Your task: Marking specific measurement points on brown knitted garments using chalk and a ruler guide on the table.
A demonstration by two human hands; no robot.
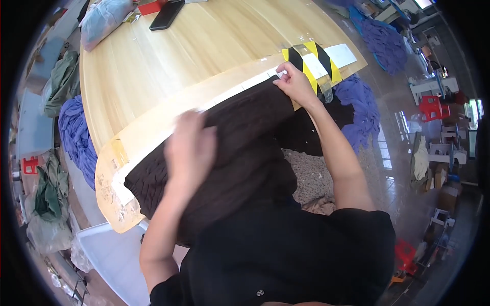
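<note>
A dark brown textured cloth [240,122] lies along the near edge of the wooden table and hangs down toward my lap. Its far edge runs beside a long white strip [237,90] on the tabletop. My right hand [296,87] is at the cloth's far right corner, thumb and fingers pinched together. A small white piece [281,74], too small to make out, shows at those fingertips. Over the cloth's left part is my left hand [190,148], smeared by motion; its fingers and any contact with the cloth cannot be made out.
Black-and-yellow striped tape [322,61] marks the table's right end. A black phone [167,15] and a filled plastic bag [106,21] lie at the far left. Purple cloth heaps [77,137] flank the table. A white tray-like surface [109,260] stands at lower left.
</note>
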